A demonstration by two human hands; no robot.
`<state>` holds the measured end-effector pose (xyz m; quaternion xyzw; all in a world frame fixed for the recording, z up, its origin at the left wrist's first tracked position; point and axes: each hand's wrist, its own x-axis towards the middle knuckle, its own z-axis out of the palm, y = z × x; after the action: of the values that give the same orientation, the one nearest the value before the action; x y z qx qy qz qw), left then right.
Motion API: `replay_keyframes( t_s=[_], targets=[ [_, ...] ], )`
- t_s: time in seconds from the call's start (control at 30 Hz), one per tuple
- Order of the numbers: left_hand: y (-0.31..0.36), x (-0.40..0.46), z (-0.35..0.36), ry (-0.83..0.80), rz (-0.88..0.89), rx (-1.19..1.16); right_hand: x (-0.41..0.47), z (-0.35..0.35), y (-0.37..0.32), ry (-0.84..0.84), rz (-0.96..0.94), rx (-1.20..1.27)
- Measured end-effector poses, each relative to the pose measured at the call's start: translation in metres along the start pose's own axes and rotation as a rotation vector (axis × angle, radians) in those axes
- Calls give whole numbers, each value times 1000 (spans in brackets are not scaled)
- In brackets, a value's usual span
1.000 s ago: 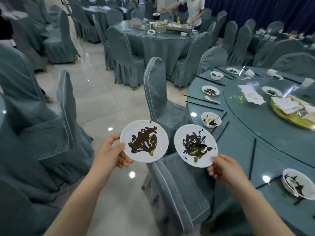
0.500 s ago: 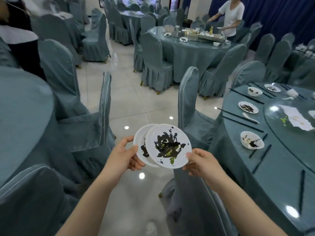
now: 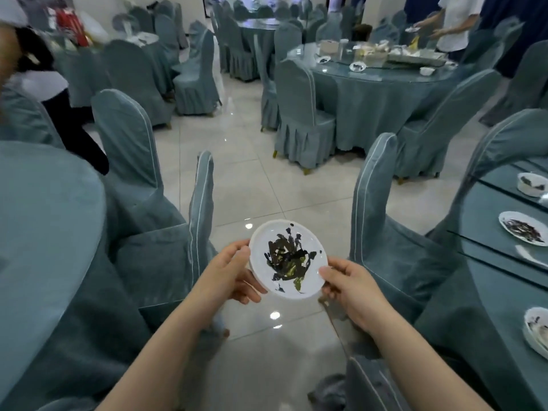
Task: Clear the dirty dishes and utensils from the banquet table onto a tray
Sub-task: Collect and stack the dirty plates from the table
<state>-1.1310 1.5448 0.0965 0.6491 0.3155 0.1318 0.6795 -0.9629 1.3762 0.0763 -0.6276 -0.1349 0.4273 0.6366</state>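
Where the two hands meet, a stack of white plates (image 3: pixel 289 259) is held in the air above the tiled floor (image 3: pixel 252 185), between two covered chairs. The top plate carries a dark smear with yellow-green streaks at its centre; a second rim shows just beneath it along the left edge, so at least two plates are stacked, though the exact count cannot be told. The left hand (image 3: pixel 229 272) grasps the stack's left edge, thumb over the rim and fingers curled underneath. The right hand (image 3: pixel 348 287) pinches the right edge, thumb on the rim, the other fingers curled below.

To the left of the grip stands a blue-grey chair (image 3: pixel 178 241) seen edge-on, and beyond it the cloth of a round table (image 3: pixel 44 221). To the right of the grip stands a second chair (image 3: pixel 382 226), and beyond that the banquet table (image 3: pixel 501 262) with its glass turntable edge. On that table, well apart from the hands, lie a soiled plate (image 3: pixel 523 231), a small bowl (image 3: pixel 532 183) farther off, and another soiled dish (image 3: pixel 536 329) nearer the camera.

Ahead of the grip, across the floor, a further round table (image 3: pixel 370 84) bears dishes and a tray, with a person in a white shirt (image 3: pixel 453 22) standing behind it.
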Motion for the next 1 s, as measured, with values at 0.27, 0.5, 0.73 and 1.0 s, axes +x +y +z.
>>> replay_keyframes(
  t_s=[0.27, 0.5, 0.73, 1.0],
  targets=[
    [34, 131, 26, -60, -60, 141, 95, -42, -56, 77, -62, -18],
    [64, 254, 81, -166, 0, 120, 145, -102, -95, 283, -109, 64],
    [118, 362, 138, -392, 97, 122, 180, -157, -116, 649, -137, 188],
    [148, 444, 228, -558, 133, 153, 187, -244, -100, 977, -65, 353]
  ],
)
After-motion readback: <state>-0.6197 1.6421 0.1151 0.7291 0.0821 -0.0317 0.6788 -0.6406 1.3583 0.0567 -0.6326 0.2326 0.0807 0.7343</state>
